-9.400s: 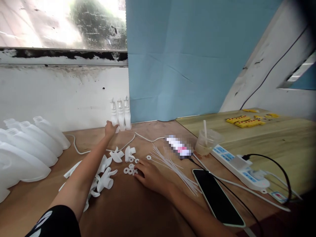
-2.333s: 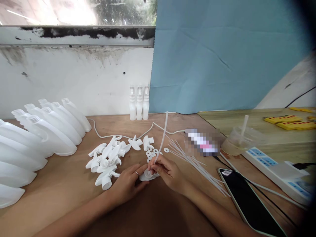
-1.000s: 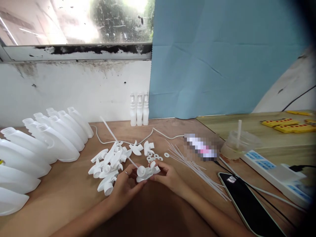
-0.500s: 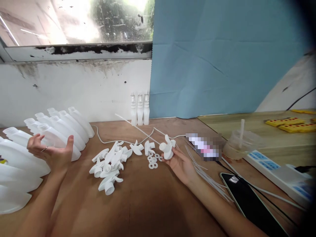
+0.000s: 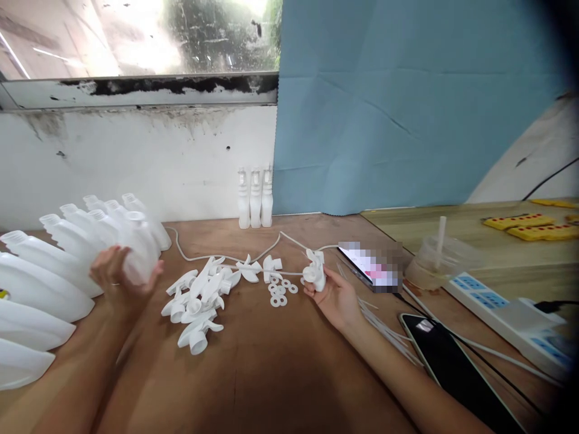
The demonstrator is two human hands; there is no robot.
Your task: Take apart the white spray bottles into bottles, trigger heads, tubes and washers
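My left hand (image 5: 118, 278) is closed round the base of a white plastic bottle (image 5: 136, 244), the nearest to the table's middle in a row of lying bottles (image 5: 49, 265). My right hand (image 5: 337, 298) grips a white trigger sprayer head (image 5: 315, 271) with a thin dip tube sticking out to the left, just above the table. Between my hands lie a pile of loose trigger heads (image 5: 199, 298) and several small white washers (image 5: 279, 292).
Three small white sprayers (image 5: 254, 198) stand against the back wall. A bundle of thin white tubes (image 5: 384, 328), a phone (image 5: 456, 367), a power strip (image 5: 502, 310), a plastic cup with a straw (image 5: 434, 256) and a white cable (image 5: 217, 256) lie on the wooden table (image 5: 271, 374).
My left hand went from open beside the bottles to closed on one bottle. My right hand drew the sprayer head slightly right and turned it, so its tube now points left.
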